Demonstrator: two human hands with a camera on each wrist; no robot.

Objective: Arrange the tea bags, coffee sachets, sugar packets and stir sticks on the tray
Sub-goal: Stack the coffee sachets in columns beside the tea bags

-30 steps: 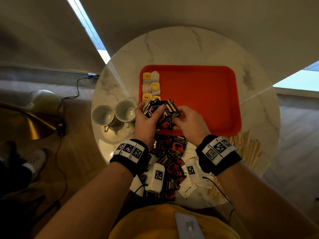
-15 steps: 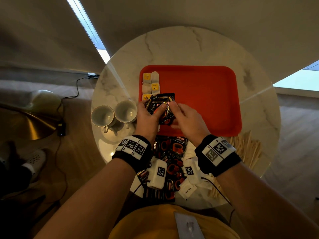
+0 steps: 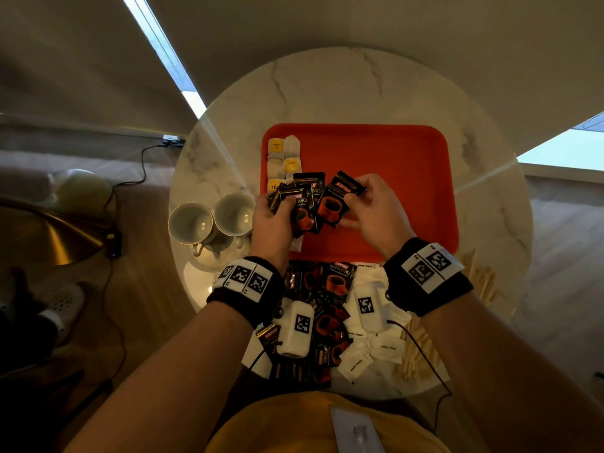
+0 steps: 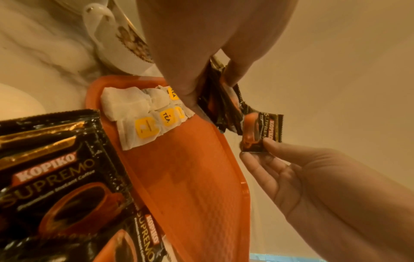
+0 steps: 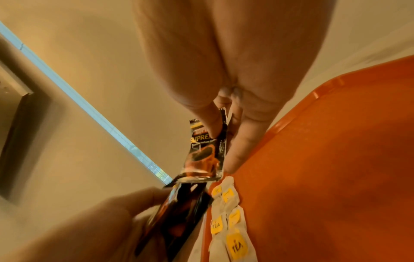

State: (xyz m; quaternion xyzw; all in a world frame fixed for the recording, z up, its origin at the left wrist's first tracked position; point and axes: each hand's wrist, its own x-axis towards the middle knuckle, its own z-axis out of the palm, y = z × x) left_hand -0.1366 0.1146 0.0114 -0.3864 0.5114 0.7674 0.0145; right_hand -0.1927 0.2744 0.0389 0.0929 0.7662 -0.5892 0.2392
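An orange tray point(image 3: 398, 158) lies on the round marble table point(image 3: 343, 86). Several tea bags point(image 3: 283, 161) with yellow tags line the tray's left edge, also seen in the left wrist view point(image 4: 143, 113) and the right wrist view point(image 5: 230, 226). My left hand point(image 3: 277, 217) grips a fan of black coffee sachets point(image 3: 302, 199) above the tray's near left part. My right hand point(image 3: 369, 207) pinches a single coffee sachet point(image 3: 338, 199) just right of that stack; the same sachet point(image 5: 205, 150) shows between thumb and finger. More coffee sachets point(image 3: 327, 295), white sugar packets point(image 3: 376, 348) and wooden stir sticks point(image 3: 480, 279) lie on the table near me.
Two empty cups point(image 3: 212, 223) on saucers stand left of the tray, close to my left hand. The right two thirds of the tray show bare orange surface. A cable point(image 3: 130, 178) runs on the floor at the left.
My right hand has drawn one sachet out of the stack and moved right with it. The left hand keeps the rest and has fanned them slightly.
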